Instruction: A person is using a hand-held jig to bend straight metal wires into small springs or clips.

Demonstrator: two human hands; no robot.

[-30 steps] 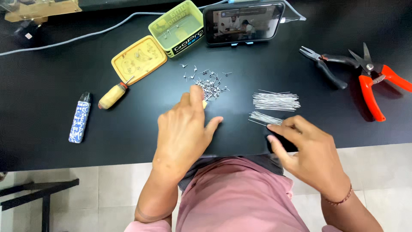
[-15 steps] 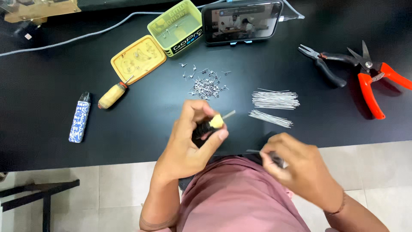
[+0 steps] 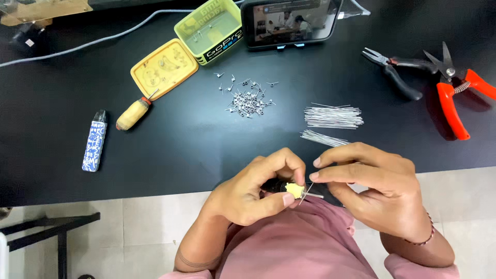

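Over the near edge of the wide black counter, the left hand had its grip clamped on a small yellow-tipped dark tool. The right hand pinched a thin straight metal wire against that tip, seemingly mid-bend; steadiness mattered.

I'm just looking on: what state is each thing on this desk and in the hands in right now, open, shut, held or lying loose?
left hand: closed around a small yellow-tipped tool
right hand: pinching a thin wire against the tool's tip
yellow tin: open, lid lying beside it
phone: screen lit, propped up
orange cutters: lying on the table
black pliers: jaws slightly apart
straight wires: loose bundles
bent wire pieces: scattered pile
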